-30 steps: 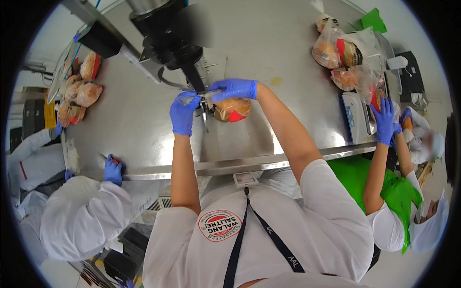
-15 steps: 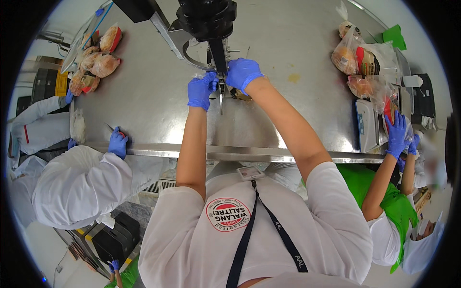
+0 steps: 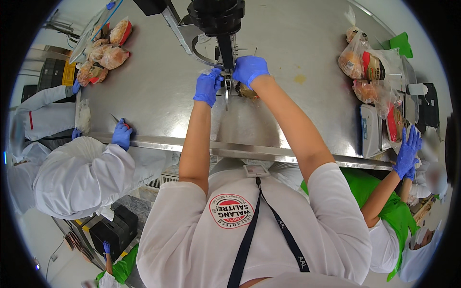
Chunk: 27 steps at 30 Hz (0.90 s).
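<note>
A black and metal machine [image 3: 224,45] with an upright arm and a curved bracket stands over the steel table. My left hand [image 3: 208,88], in a blue glove, is closed in a pinch at the left of its narrow metal part; what the fingers hold is hidden. On the other side, my right hand [image 3: 250,72], also gloved, is curled against the machine with its fingertips out of sight. Below that hand, a small packed bag [image 3: 247,91] with a brownish, shiny surface shows in part. A thin metal lever [image 3: 227,100] points toward me between my wrists.
Bagged, pinkish food packs [image 3: 113,57] lie at the table's far left, with more bags [image 3: 353,60] at the right beside a weighing scale [image 3: 372,130]. A co-worker's gloved hand [image 3: 122,134] at left holds a red-handled blade. Another co-worker's hands [image 3: 408,151] are near the scale.
The whole view has shifted slightly, while my hands stay at the machine. The co-worker at right has drawn their hands away from the bag by the scale and brought them together.
</note>
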{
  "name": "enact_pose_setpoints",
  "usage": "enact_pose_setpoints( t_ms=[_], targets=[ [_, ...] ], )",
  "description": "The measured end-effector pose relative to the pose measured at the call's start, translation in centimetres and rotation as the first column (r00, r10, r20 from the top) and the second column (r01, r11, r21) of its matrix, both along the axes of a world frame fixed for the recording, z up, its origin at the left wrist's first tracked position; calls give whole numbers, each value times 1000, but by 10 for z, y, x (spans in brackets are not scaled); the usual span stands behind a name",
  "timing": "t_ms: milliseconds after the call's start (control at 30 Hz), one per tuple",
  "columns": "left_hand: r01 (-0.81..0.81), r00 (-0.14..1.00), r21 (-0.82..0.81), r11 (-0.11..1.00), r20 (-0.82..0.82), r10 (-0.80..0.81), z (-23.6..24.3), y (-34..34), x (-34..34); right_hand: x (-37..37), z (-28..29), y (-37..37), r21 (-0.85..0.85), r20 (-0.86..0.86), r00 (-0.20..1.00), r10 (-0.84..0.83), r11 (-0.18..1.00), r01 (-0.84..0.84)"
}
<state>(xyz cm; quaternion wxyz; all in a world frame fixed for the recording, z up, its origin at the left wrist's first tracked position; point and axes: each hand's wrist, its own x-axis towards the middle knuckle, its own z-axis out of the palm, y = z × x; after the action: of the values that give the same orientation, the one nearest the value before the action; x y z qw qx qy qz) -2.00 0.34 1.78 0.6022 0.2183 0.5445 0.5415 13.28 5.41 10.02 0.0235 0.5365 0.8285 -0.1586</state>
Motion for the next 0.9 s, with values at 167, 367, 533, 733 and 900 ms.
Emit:
enact_pose_setpoints(
  t_ms=[167, 367, 533, 733, 900],
  targets=[
    [30, 973, 146, 989, -229, 4, -3, -8, 6, 6, -2, 6, -92, -40, 999, 20, 995, -24],
    [-70, 998, 166, 984, 2, 71, -8, -5, 5, 9, -9, 9, -142, -155, 987, -30, 990, 8],
    [-140, 979, 160, 977, 170, 113, -2, -16, 6, 11, -19, 10, -200, -243, 970, -7, 979, -43],
    [72, 977, 289, 955, -211, -10, 31, -48, 28, 45, -29, -25, 130, -486, 832, 266, 964, -233],
    [158, 942, 414, 897, -334, -12, 58, -97, 65, 108, -17, -73, 130, -645, 717, 265, 962, -239]
  ],
)
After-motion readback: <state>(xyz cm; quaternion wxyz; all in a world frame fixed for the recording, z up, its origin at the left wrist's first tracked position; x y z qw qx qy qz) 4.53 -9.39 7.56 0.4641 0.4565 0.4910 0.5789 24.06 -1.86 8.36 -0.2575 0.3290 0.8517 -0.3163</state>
